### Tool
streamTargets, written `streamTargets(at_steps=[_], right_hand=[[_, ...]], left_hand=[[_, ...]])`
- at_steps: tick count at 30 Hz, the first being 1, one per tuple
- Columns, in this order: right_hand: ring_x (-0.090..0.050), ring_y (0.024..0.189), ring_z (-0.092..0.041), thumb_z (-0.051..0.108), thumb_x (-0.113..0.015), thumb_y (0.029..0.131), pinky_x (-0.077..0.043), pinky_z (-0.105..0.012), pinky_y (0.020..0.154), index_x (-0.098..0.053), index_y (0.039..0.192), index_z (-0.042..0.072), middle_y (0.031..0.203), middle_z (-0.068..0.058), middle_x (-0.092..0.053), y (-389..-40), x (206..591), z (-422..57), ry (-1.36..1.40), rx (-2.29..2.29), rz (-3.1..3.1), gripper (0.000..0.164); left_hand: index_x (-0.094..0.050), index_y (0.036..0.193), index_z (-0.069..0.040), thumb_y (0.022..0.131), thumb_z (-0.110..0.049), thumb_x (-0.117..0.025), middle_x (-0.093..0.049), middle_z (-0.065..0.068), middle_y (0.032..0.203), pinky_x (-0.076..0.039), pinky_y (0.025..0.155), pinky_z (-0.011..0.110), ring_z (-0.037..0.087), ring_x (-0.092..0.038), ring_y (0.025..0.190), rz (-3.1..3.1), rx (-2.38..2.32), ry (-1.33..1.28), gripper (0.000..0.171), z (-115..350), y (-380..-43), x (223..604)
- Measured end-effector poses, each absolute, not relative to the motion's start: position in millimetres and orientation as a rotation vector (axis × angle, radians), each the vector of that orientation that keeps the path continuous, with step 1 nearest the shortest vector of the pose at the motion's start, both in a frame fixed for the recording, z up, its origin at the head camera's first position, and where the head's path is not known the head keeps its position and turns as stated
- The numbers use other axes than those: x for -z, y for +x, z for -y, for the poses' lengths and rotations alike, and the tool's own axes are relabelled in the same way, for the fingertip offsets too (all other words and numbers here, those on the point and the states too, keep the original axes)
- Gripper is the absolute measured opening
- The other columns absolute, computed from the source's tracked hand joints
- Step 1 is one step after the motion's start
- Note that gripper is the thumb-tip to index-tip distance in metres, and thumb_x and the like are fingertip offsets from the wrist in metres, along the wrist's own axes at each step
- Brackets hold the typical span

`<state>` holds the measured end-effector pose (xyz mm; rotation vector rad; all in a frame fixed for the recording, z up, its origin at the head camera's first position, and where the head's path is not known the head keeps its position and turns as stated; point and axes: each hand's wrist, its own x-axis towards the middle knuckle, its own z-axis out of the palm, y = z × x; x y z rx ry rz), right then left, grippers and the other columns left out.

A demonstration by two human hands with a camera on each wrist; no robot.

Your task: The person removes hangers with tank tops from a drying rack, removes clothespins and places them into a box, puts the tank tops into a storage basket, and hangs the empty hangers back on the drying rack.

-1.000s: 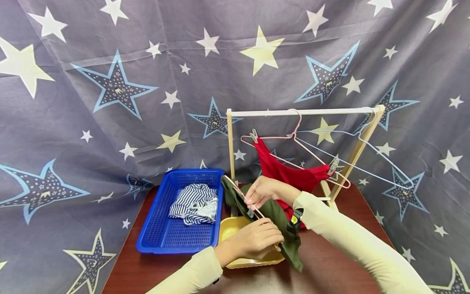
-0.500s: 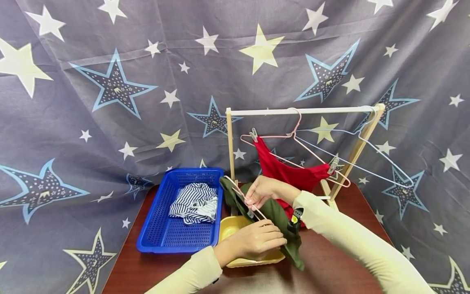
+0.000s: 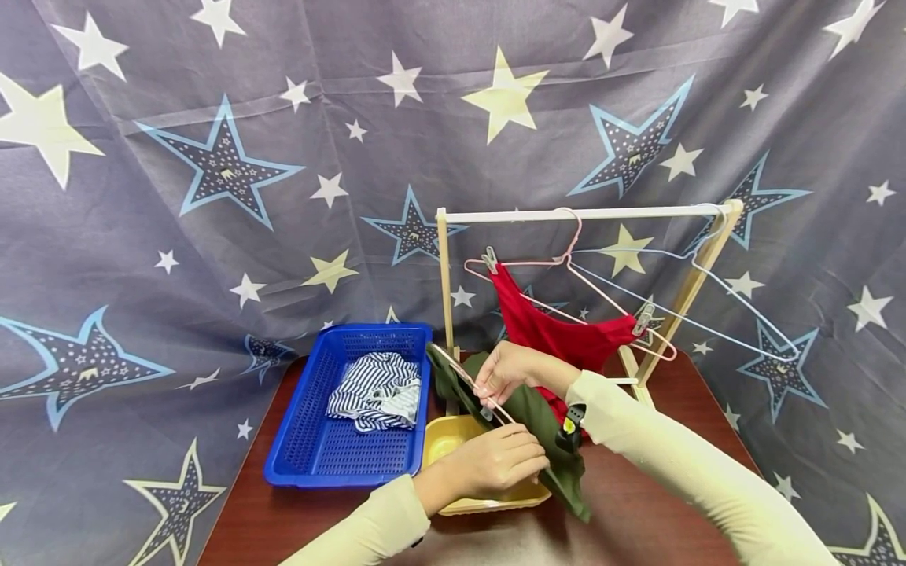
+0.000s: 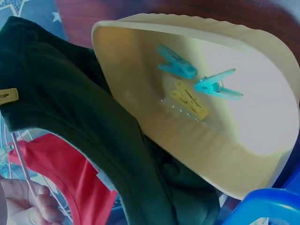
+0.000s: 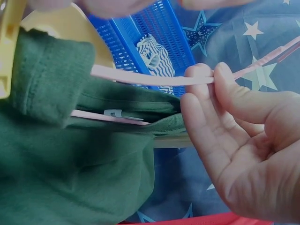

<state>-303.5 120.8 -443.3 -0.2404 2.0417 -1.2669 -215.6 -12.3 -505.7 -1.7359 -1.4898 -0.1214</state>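
Pink hanger (image 5: 140, 77) slants far-left to near-right, partly inside green clothing (image 5: 70, 164); right hand (image 3: 515, 371) pinches its wire, left hand (image 3: 484, 464), grip unclear, covers the near end.

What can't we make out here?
Head: lower part of red garment, behind right sleeve and green garment.
Head: part of yellow basin, behind left hand.
Left wrist: end of yellow clothespin, cut off by left edge.
Right wrist: any print on white label, too small, blurred.

Head view high, facing forward and down; wrist views close (both share green garment (image 4: 93, 117)).
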Motion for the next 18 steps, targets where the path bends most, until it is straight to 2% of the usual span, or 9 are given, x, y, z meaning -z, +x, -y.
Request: streamTargets(at_steps=[5, 9, 13, 18], right_hand=[[-0.072, 0.064, -0.016, -0.006, -0.074, 0.086, -0.063, -0.032, 0.067, -0.073, 0.098, -0.012, 0.075, -0.012, -0.075, -303.2, 441.6, -120.9, -0.226, 1.275, -2.045, 0.014], [-0.072, 0.064, -0.015, -0.006, -0.075, 0.085, -0.062, -0.031, 0.066, -0.072, 0.1, -0.014, 0.075, -0.012, -0.075, -303.4, 440.8, -121.0, -0.224, 1.275, -2.046, 0.017], [-0.072, 0.064, -0.015, -0.006, -0.075, 0.084, -0.062, -0.031, 0.066, -0.071, 0.102, -0.016, 0.075, -0.012, -0.075, -303.6, 440.8, -121.1, -0.226, 1.279, -2.042, 0.02], [-0.072, 0.064, -0.016, -0.008, -0.073, 0.085, -0.062, -0.03, 0.066, -0.073, 0.098, -0.013, 0.075, -0.012, -0.075, -303.4, 441.0, -121.0, -0.231, 1.285, -2.043, 0.013]], left_hand=[[-0.071, 0.095, -0.008, 0.101, -0.014, -0.055, -0.069, 0.0, 0.093, -0.055, 0.085, 0.025, 0.013, -0.065, 0.089, 1.488, 0.135, -1.697, 0.018, 11.0, -217.7, 508.1], [-0.071, 0.101, -0.008, 0.105, -0.014, -0.049, -0.07, 0.001, 0.097, -0.055, 0.088, 0.027, 0.015, -0.066, 0.092, 1.512, 0.077, -1.677, 0.023, 13.2, -217.3, 511.0], [-0.07, 0.106, -0.008, 0.105, -0.015, -0.049, -0.071, 0.002, 0.102, -0.054, 0.093, 0.029, 0.016, -0.066, 0.097, 1.543, 0.033, -1.664, 0.022, 15.1, -216.3, 514.0], [-0.069, 0.105, -0.007, 0.103, -0.015, -0.054, -0.07, 0.001, 0.102, -0.052, 0.094, 0.029, 0.015, -0.065, 0.098, 1.58, 0.058, -1.643, 0.017, 14.3, -215.9, 515.4]])
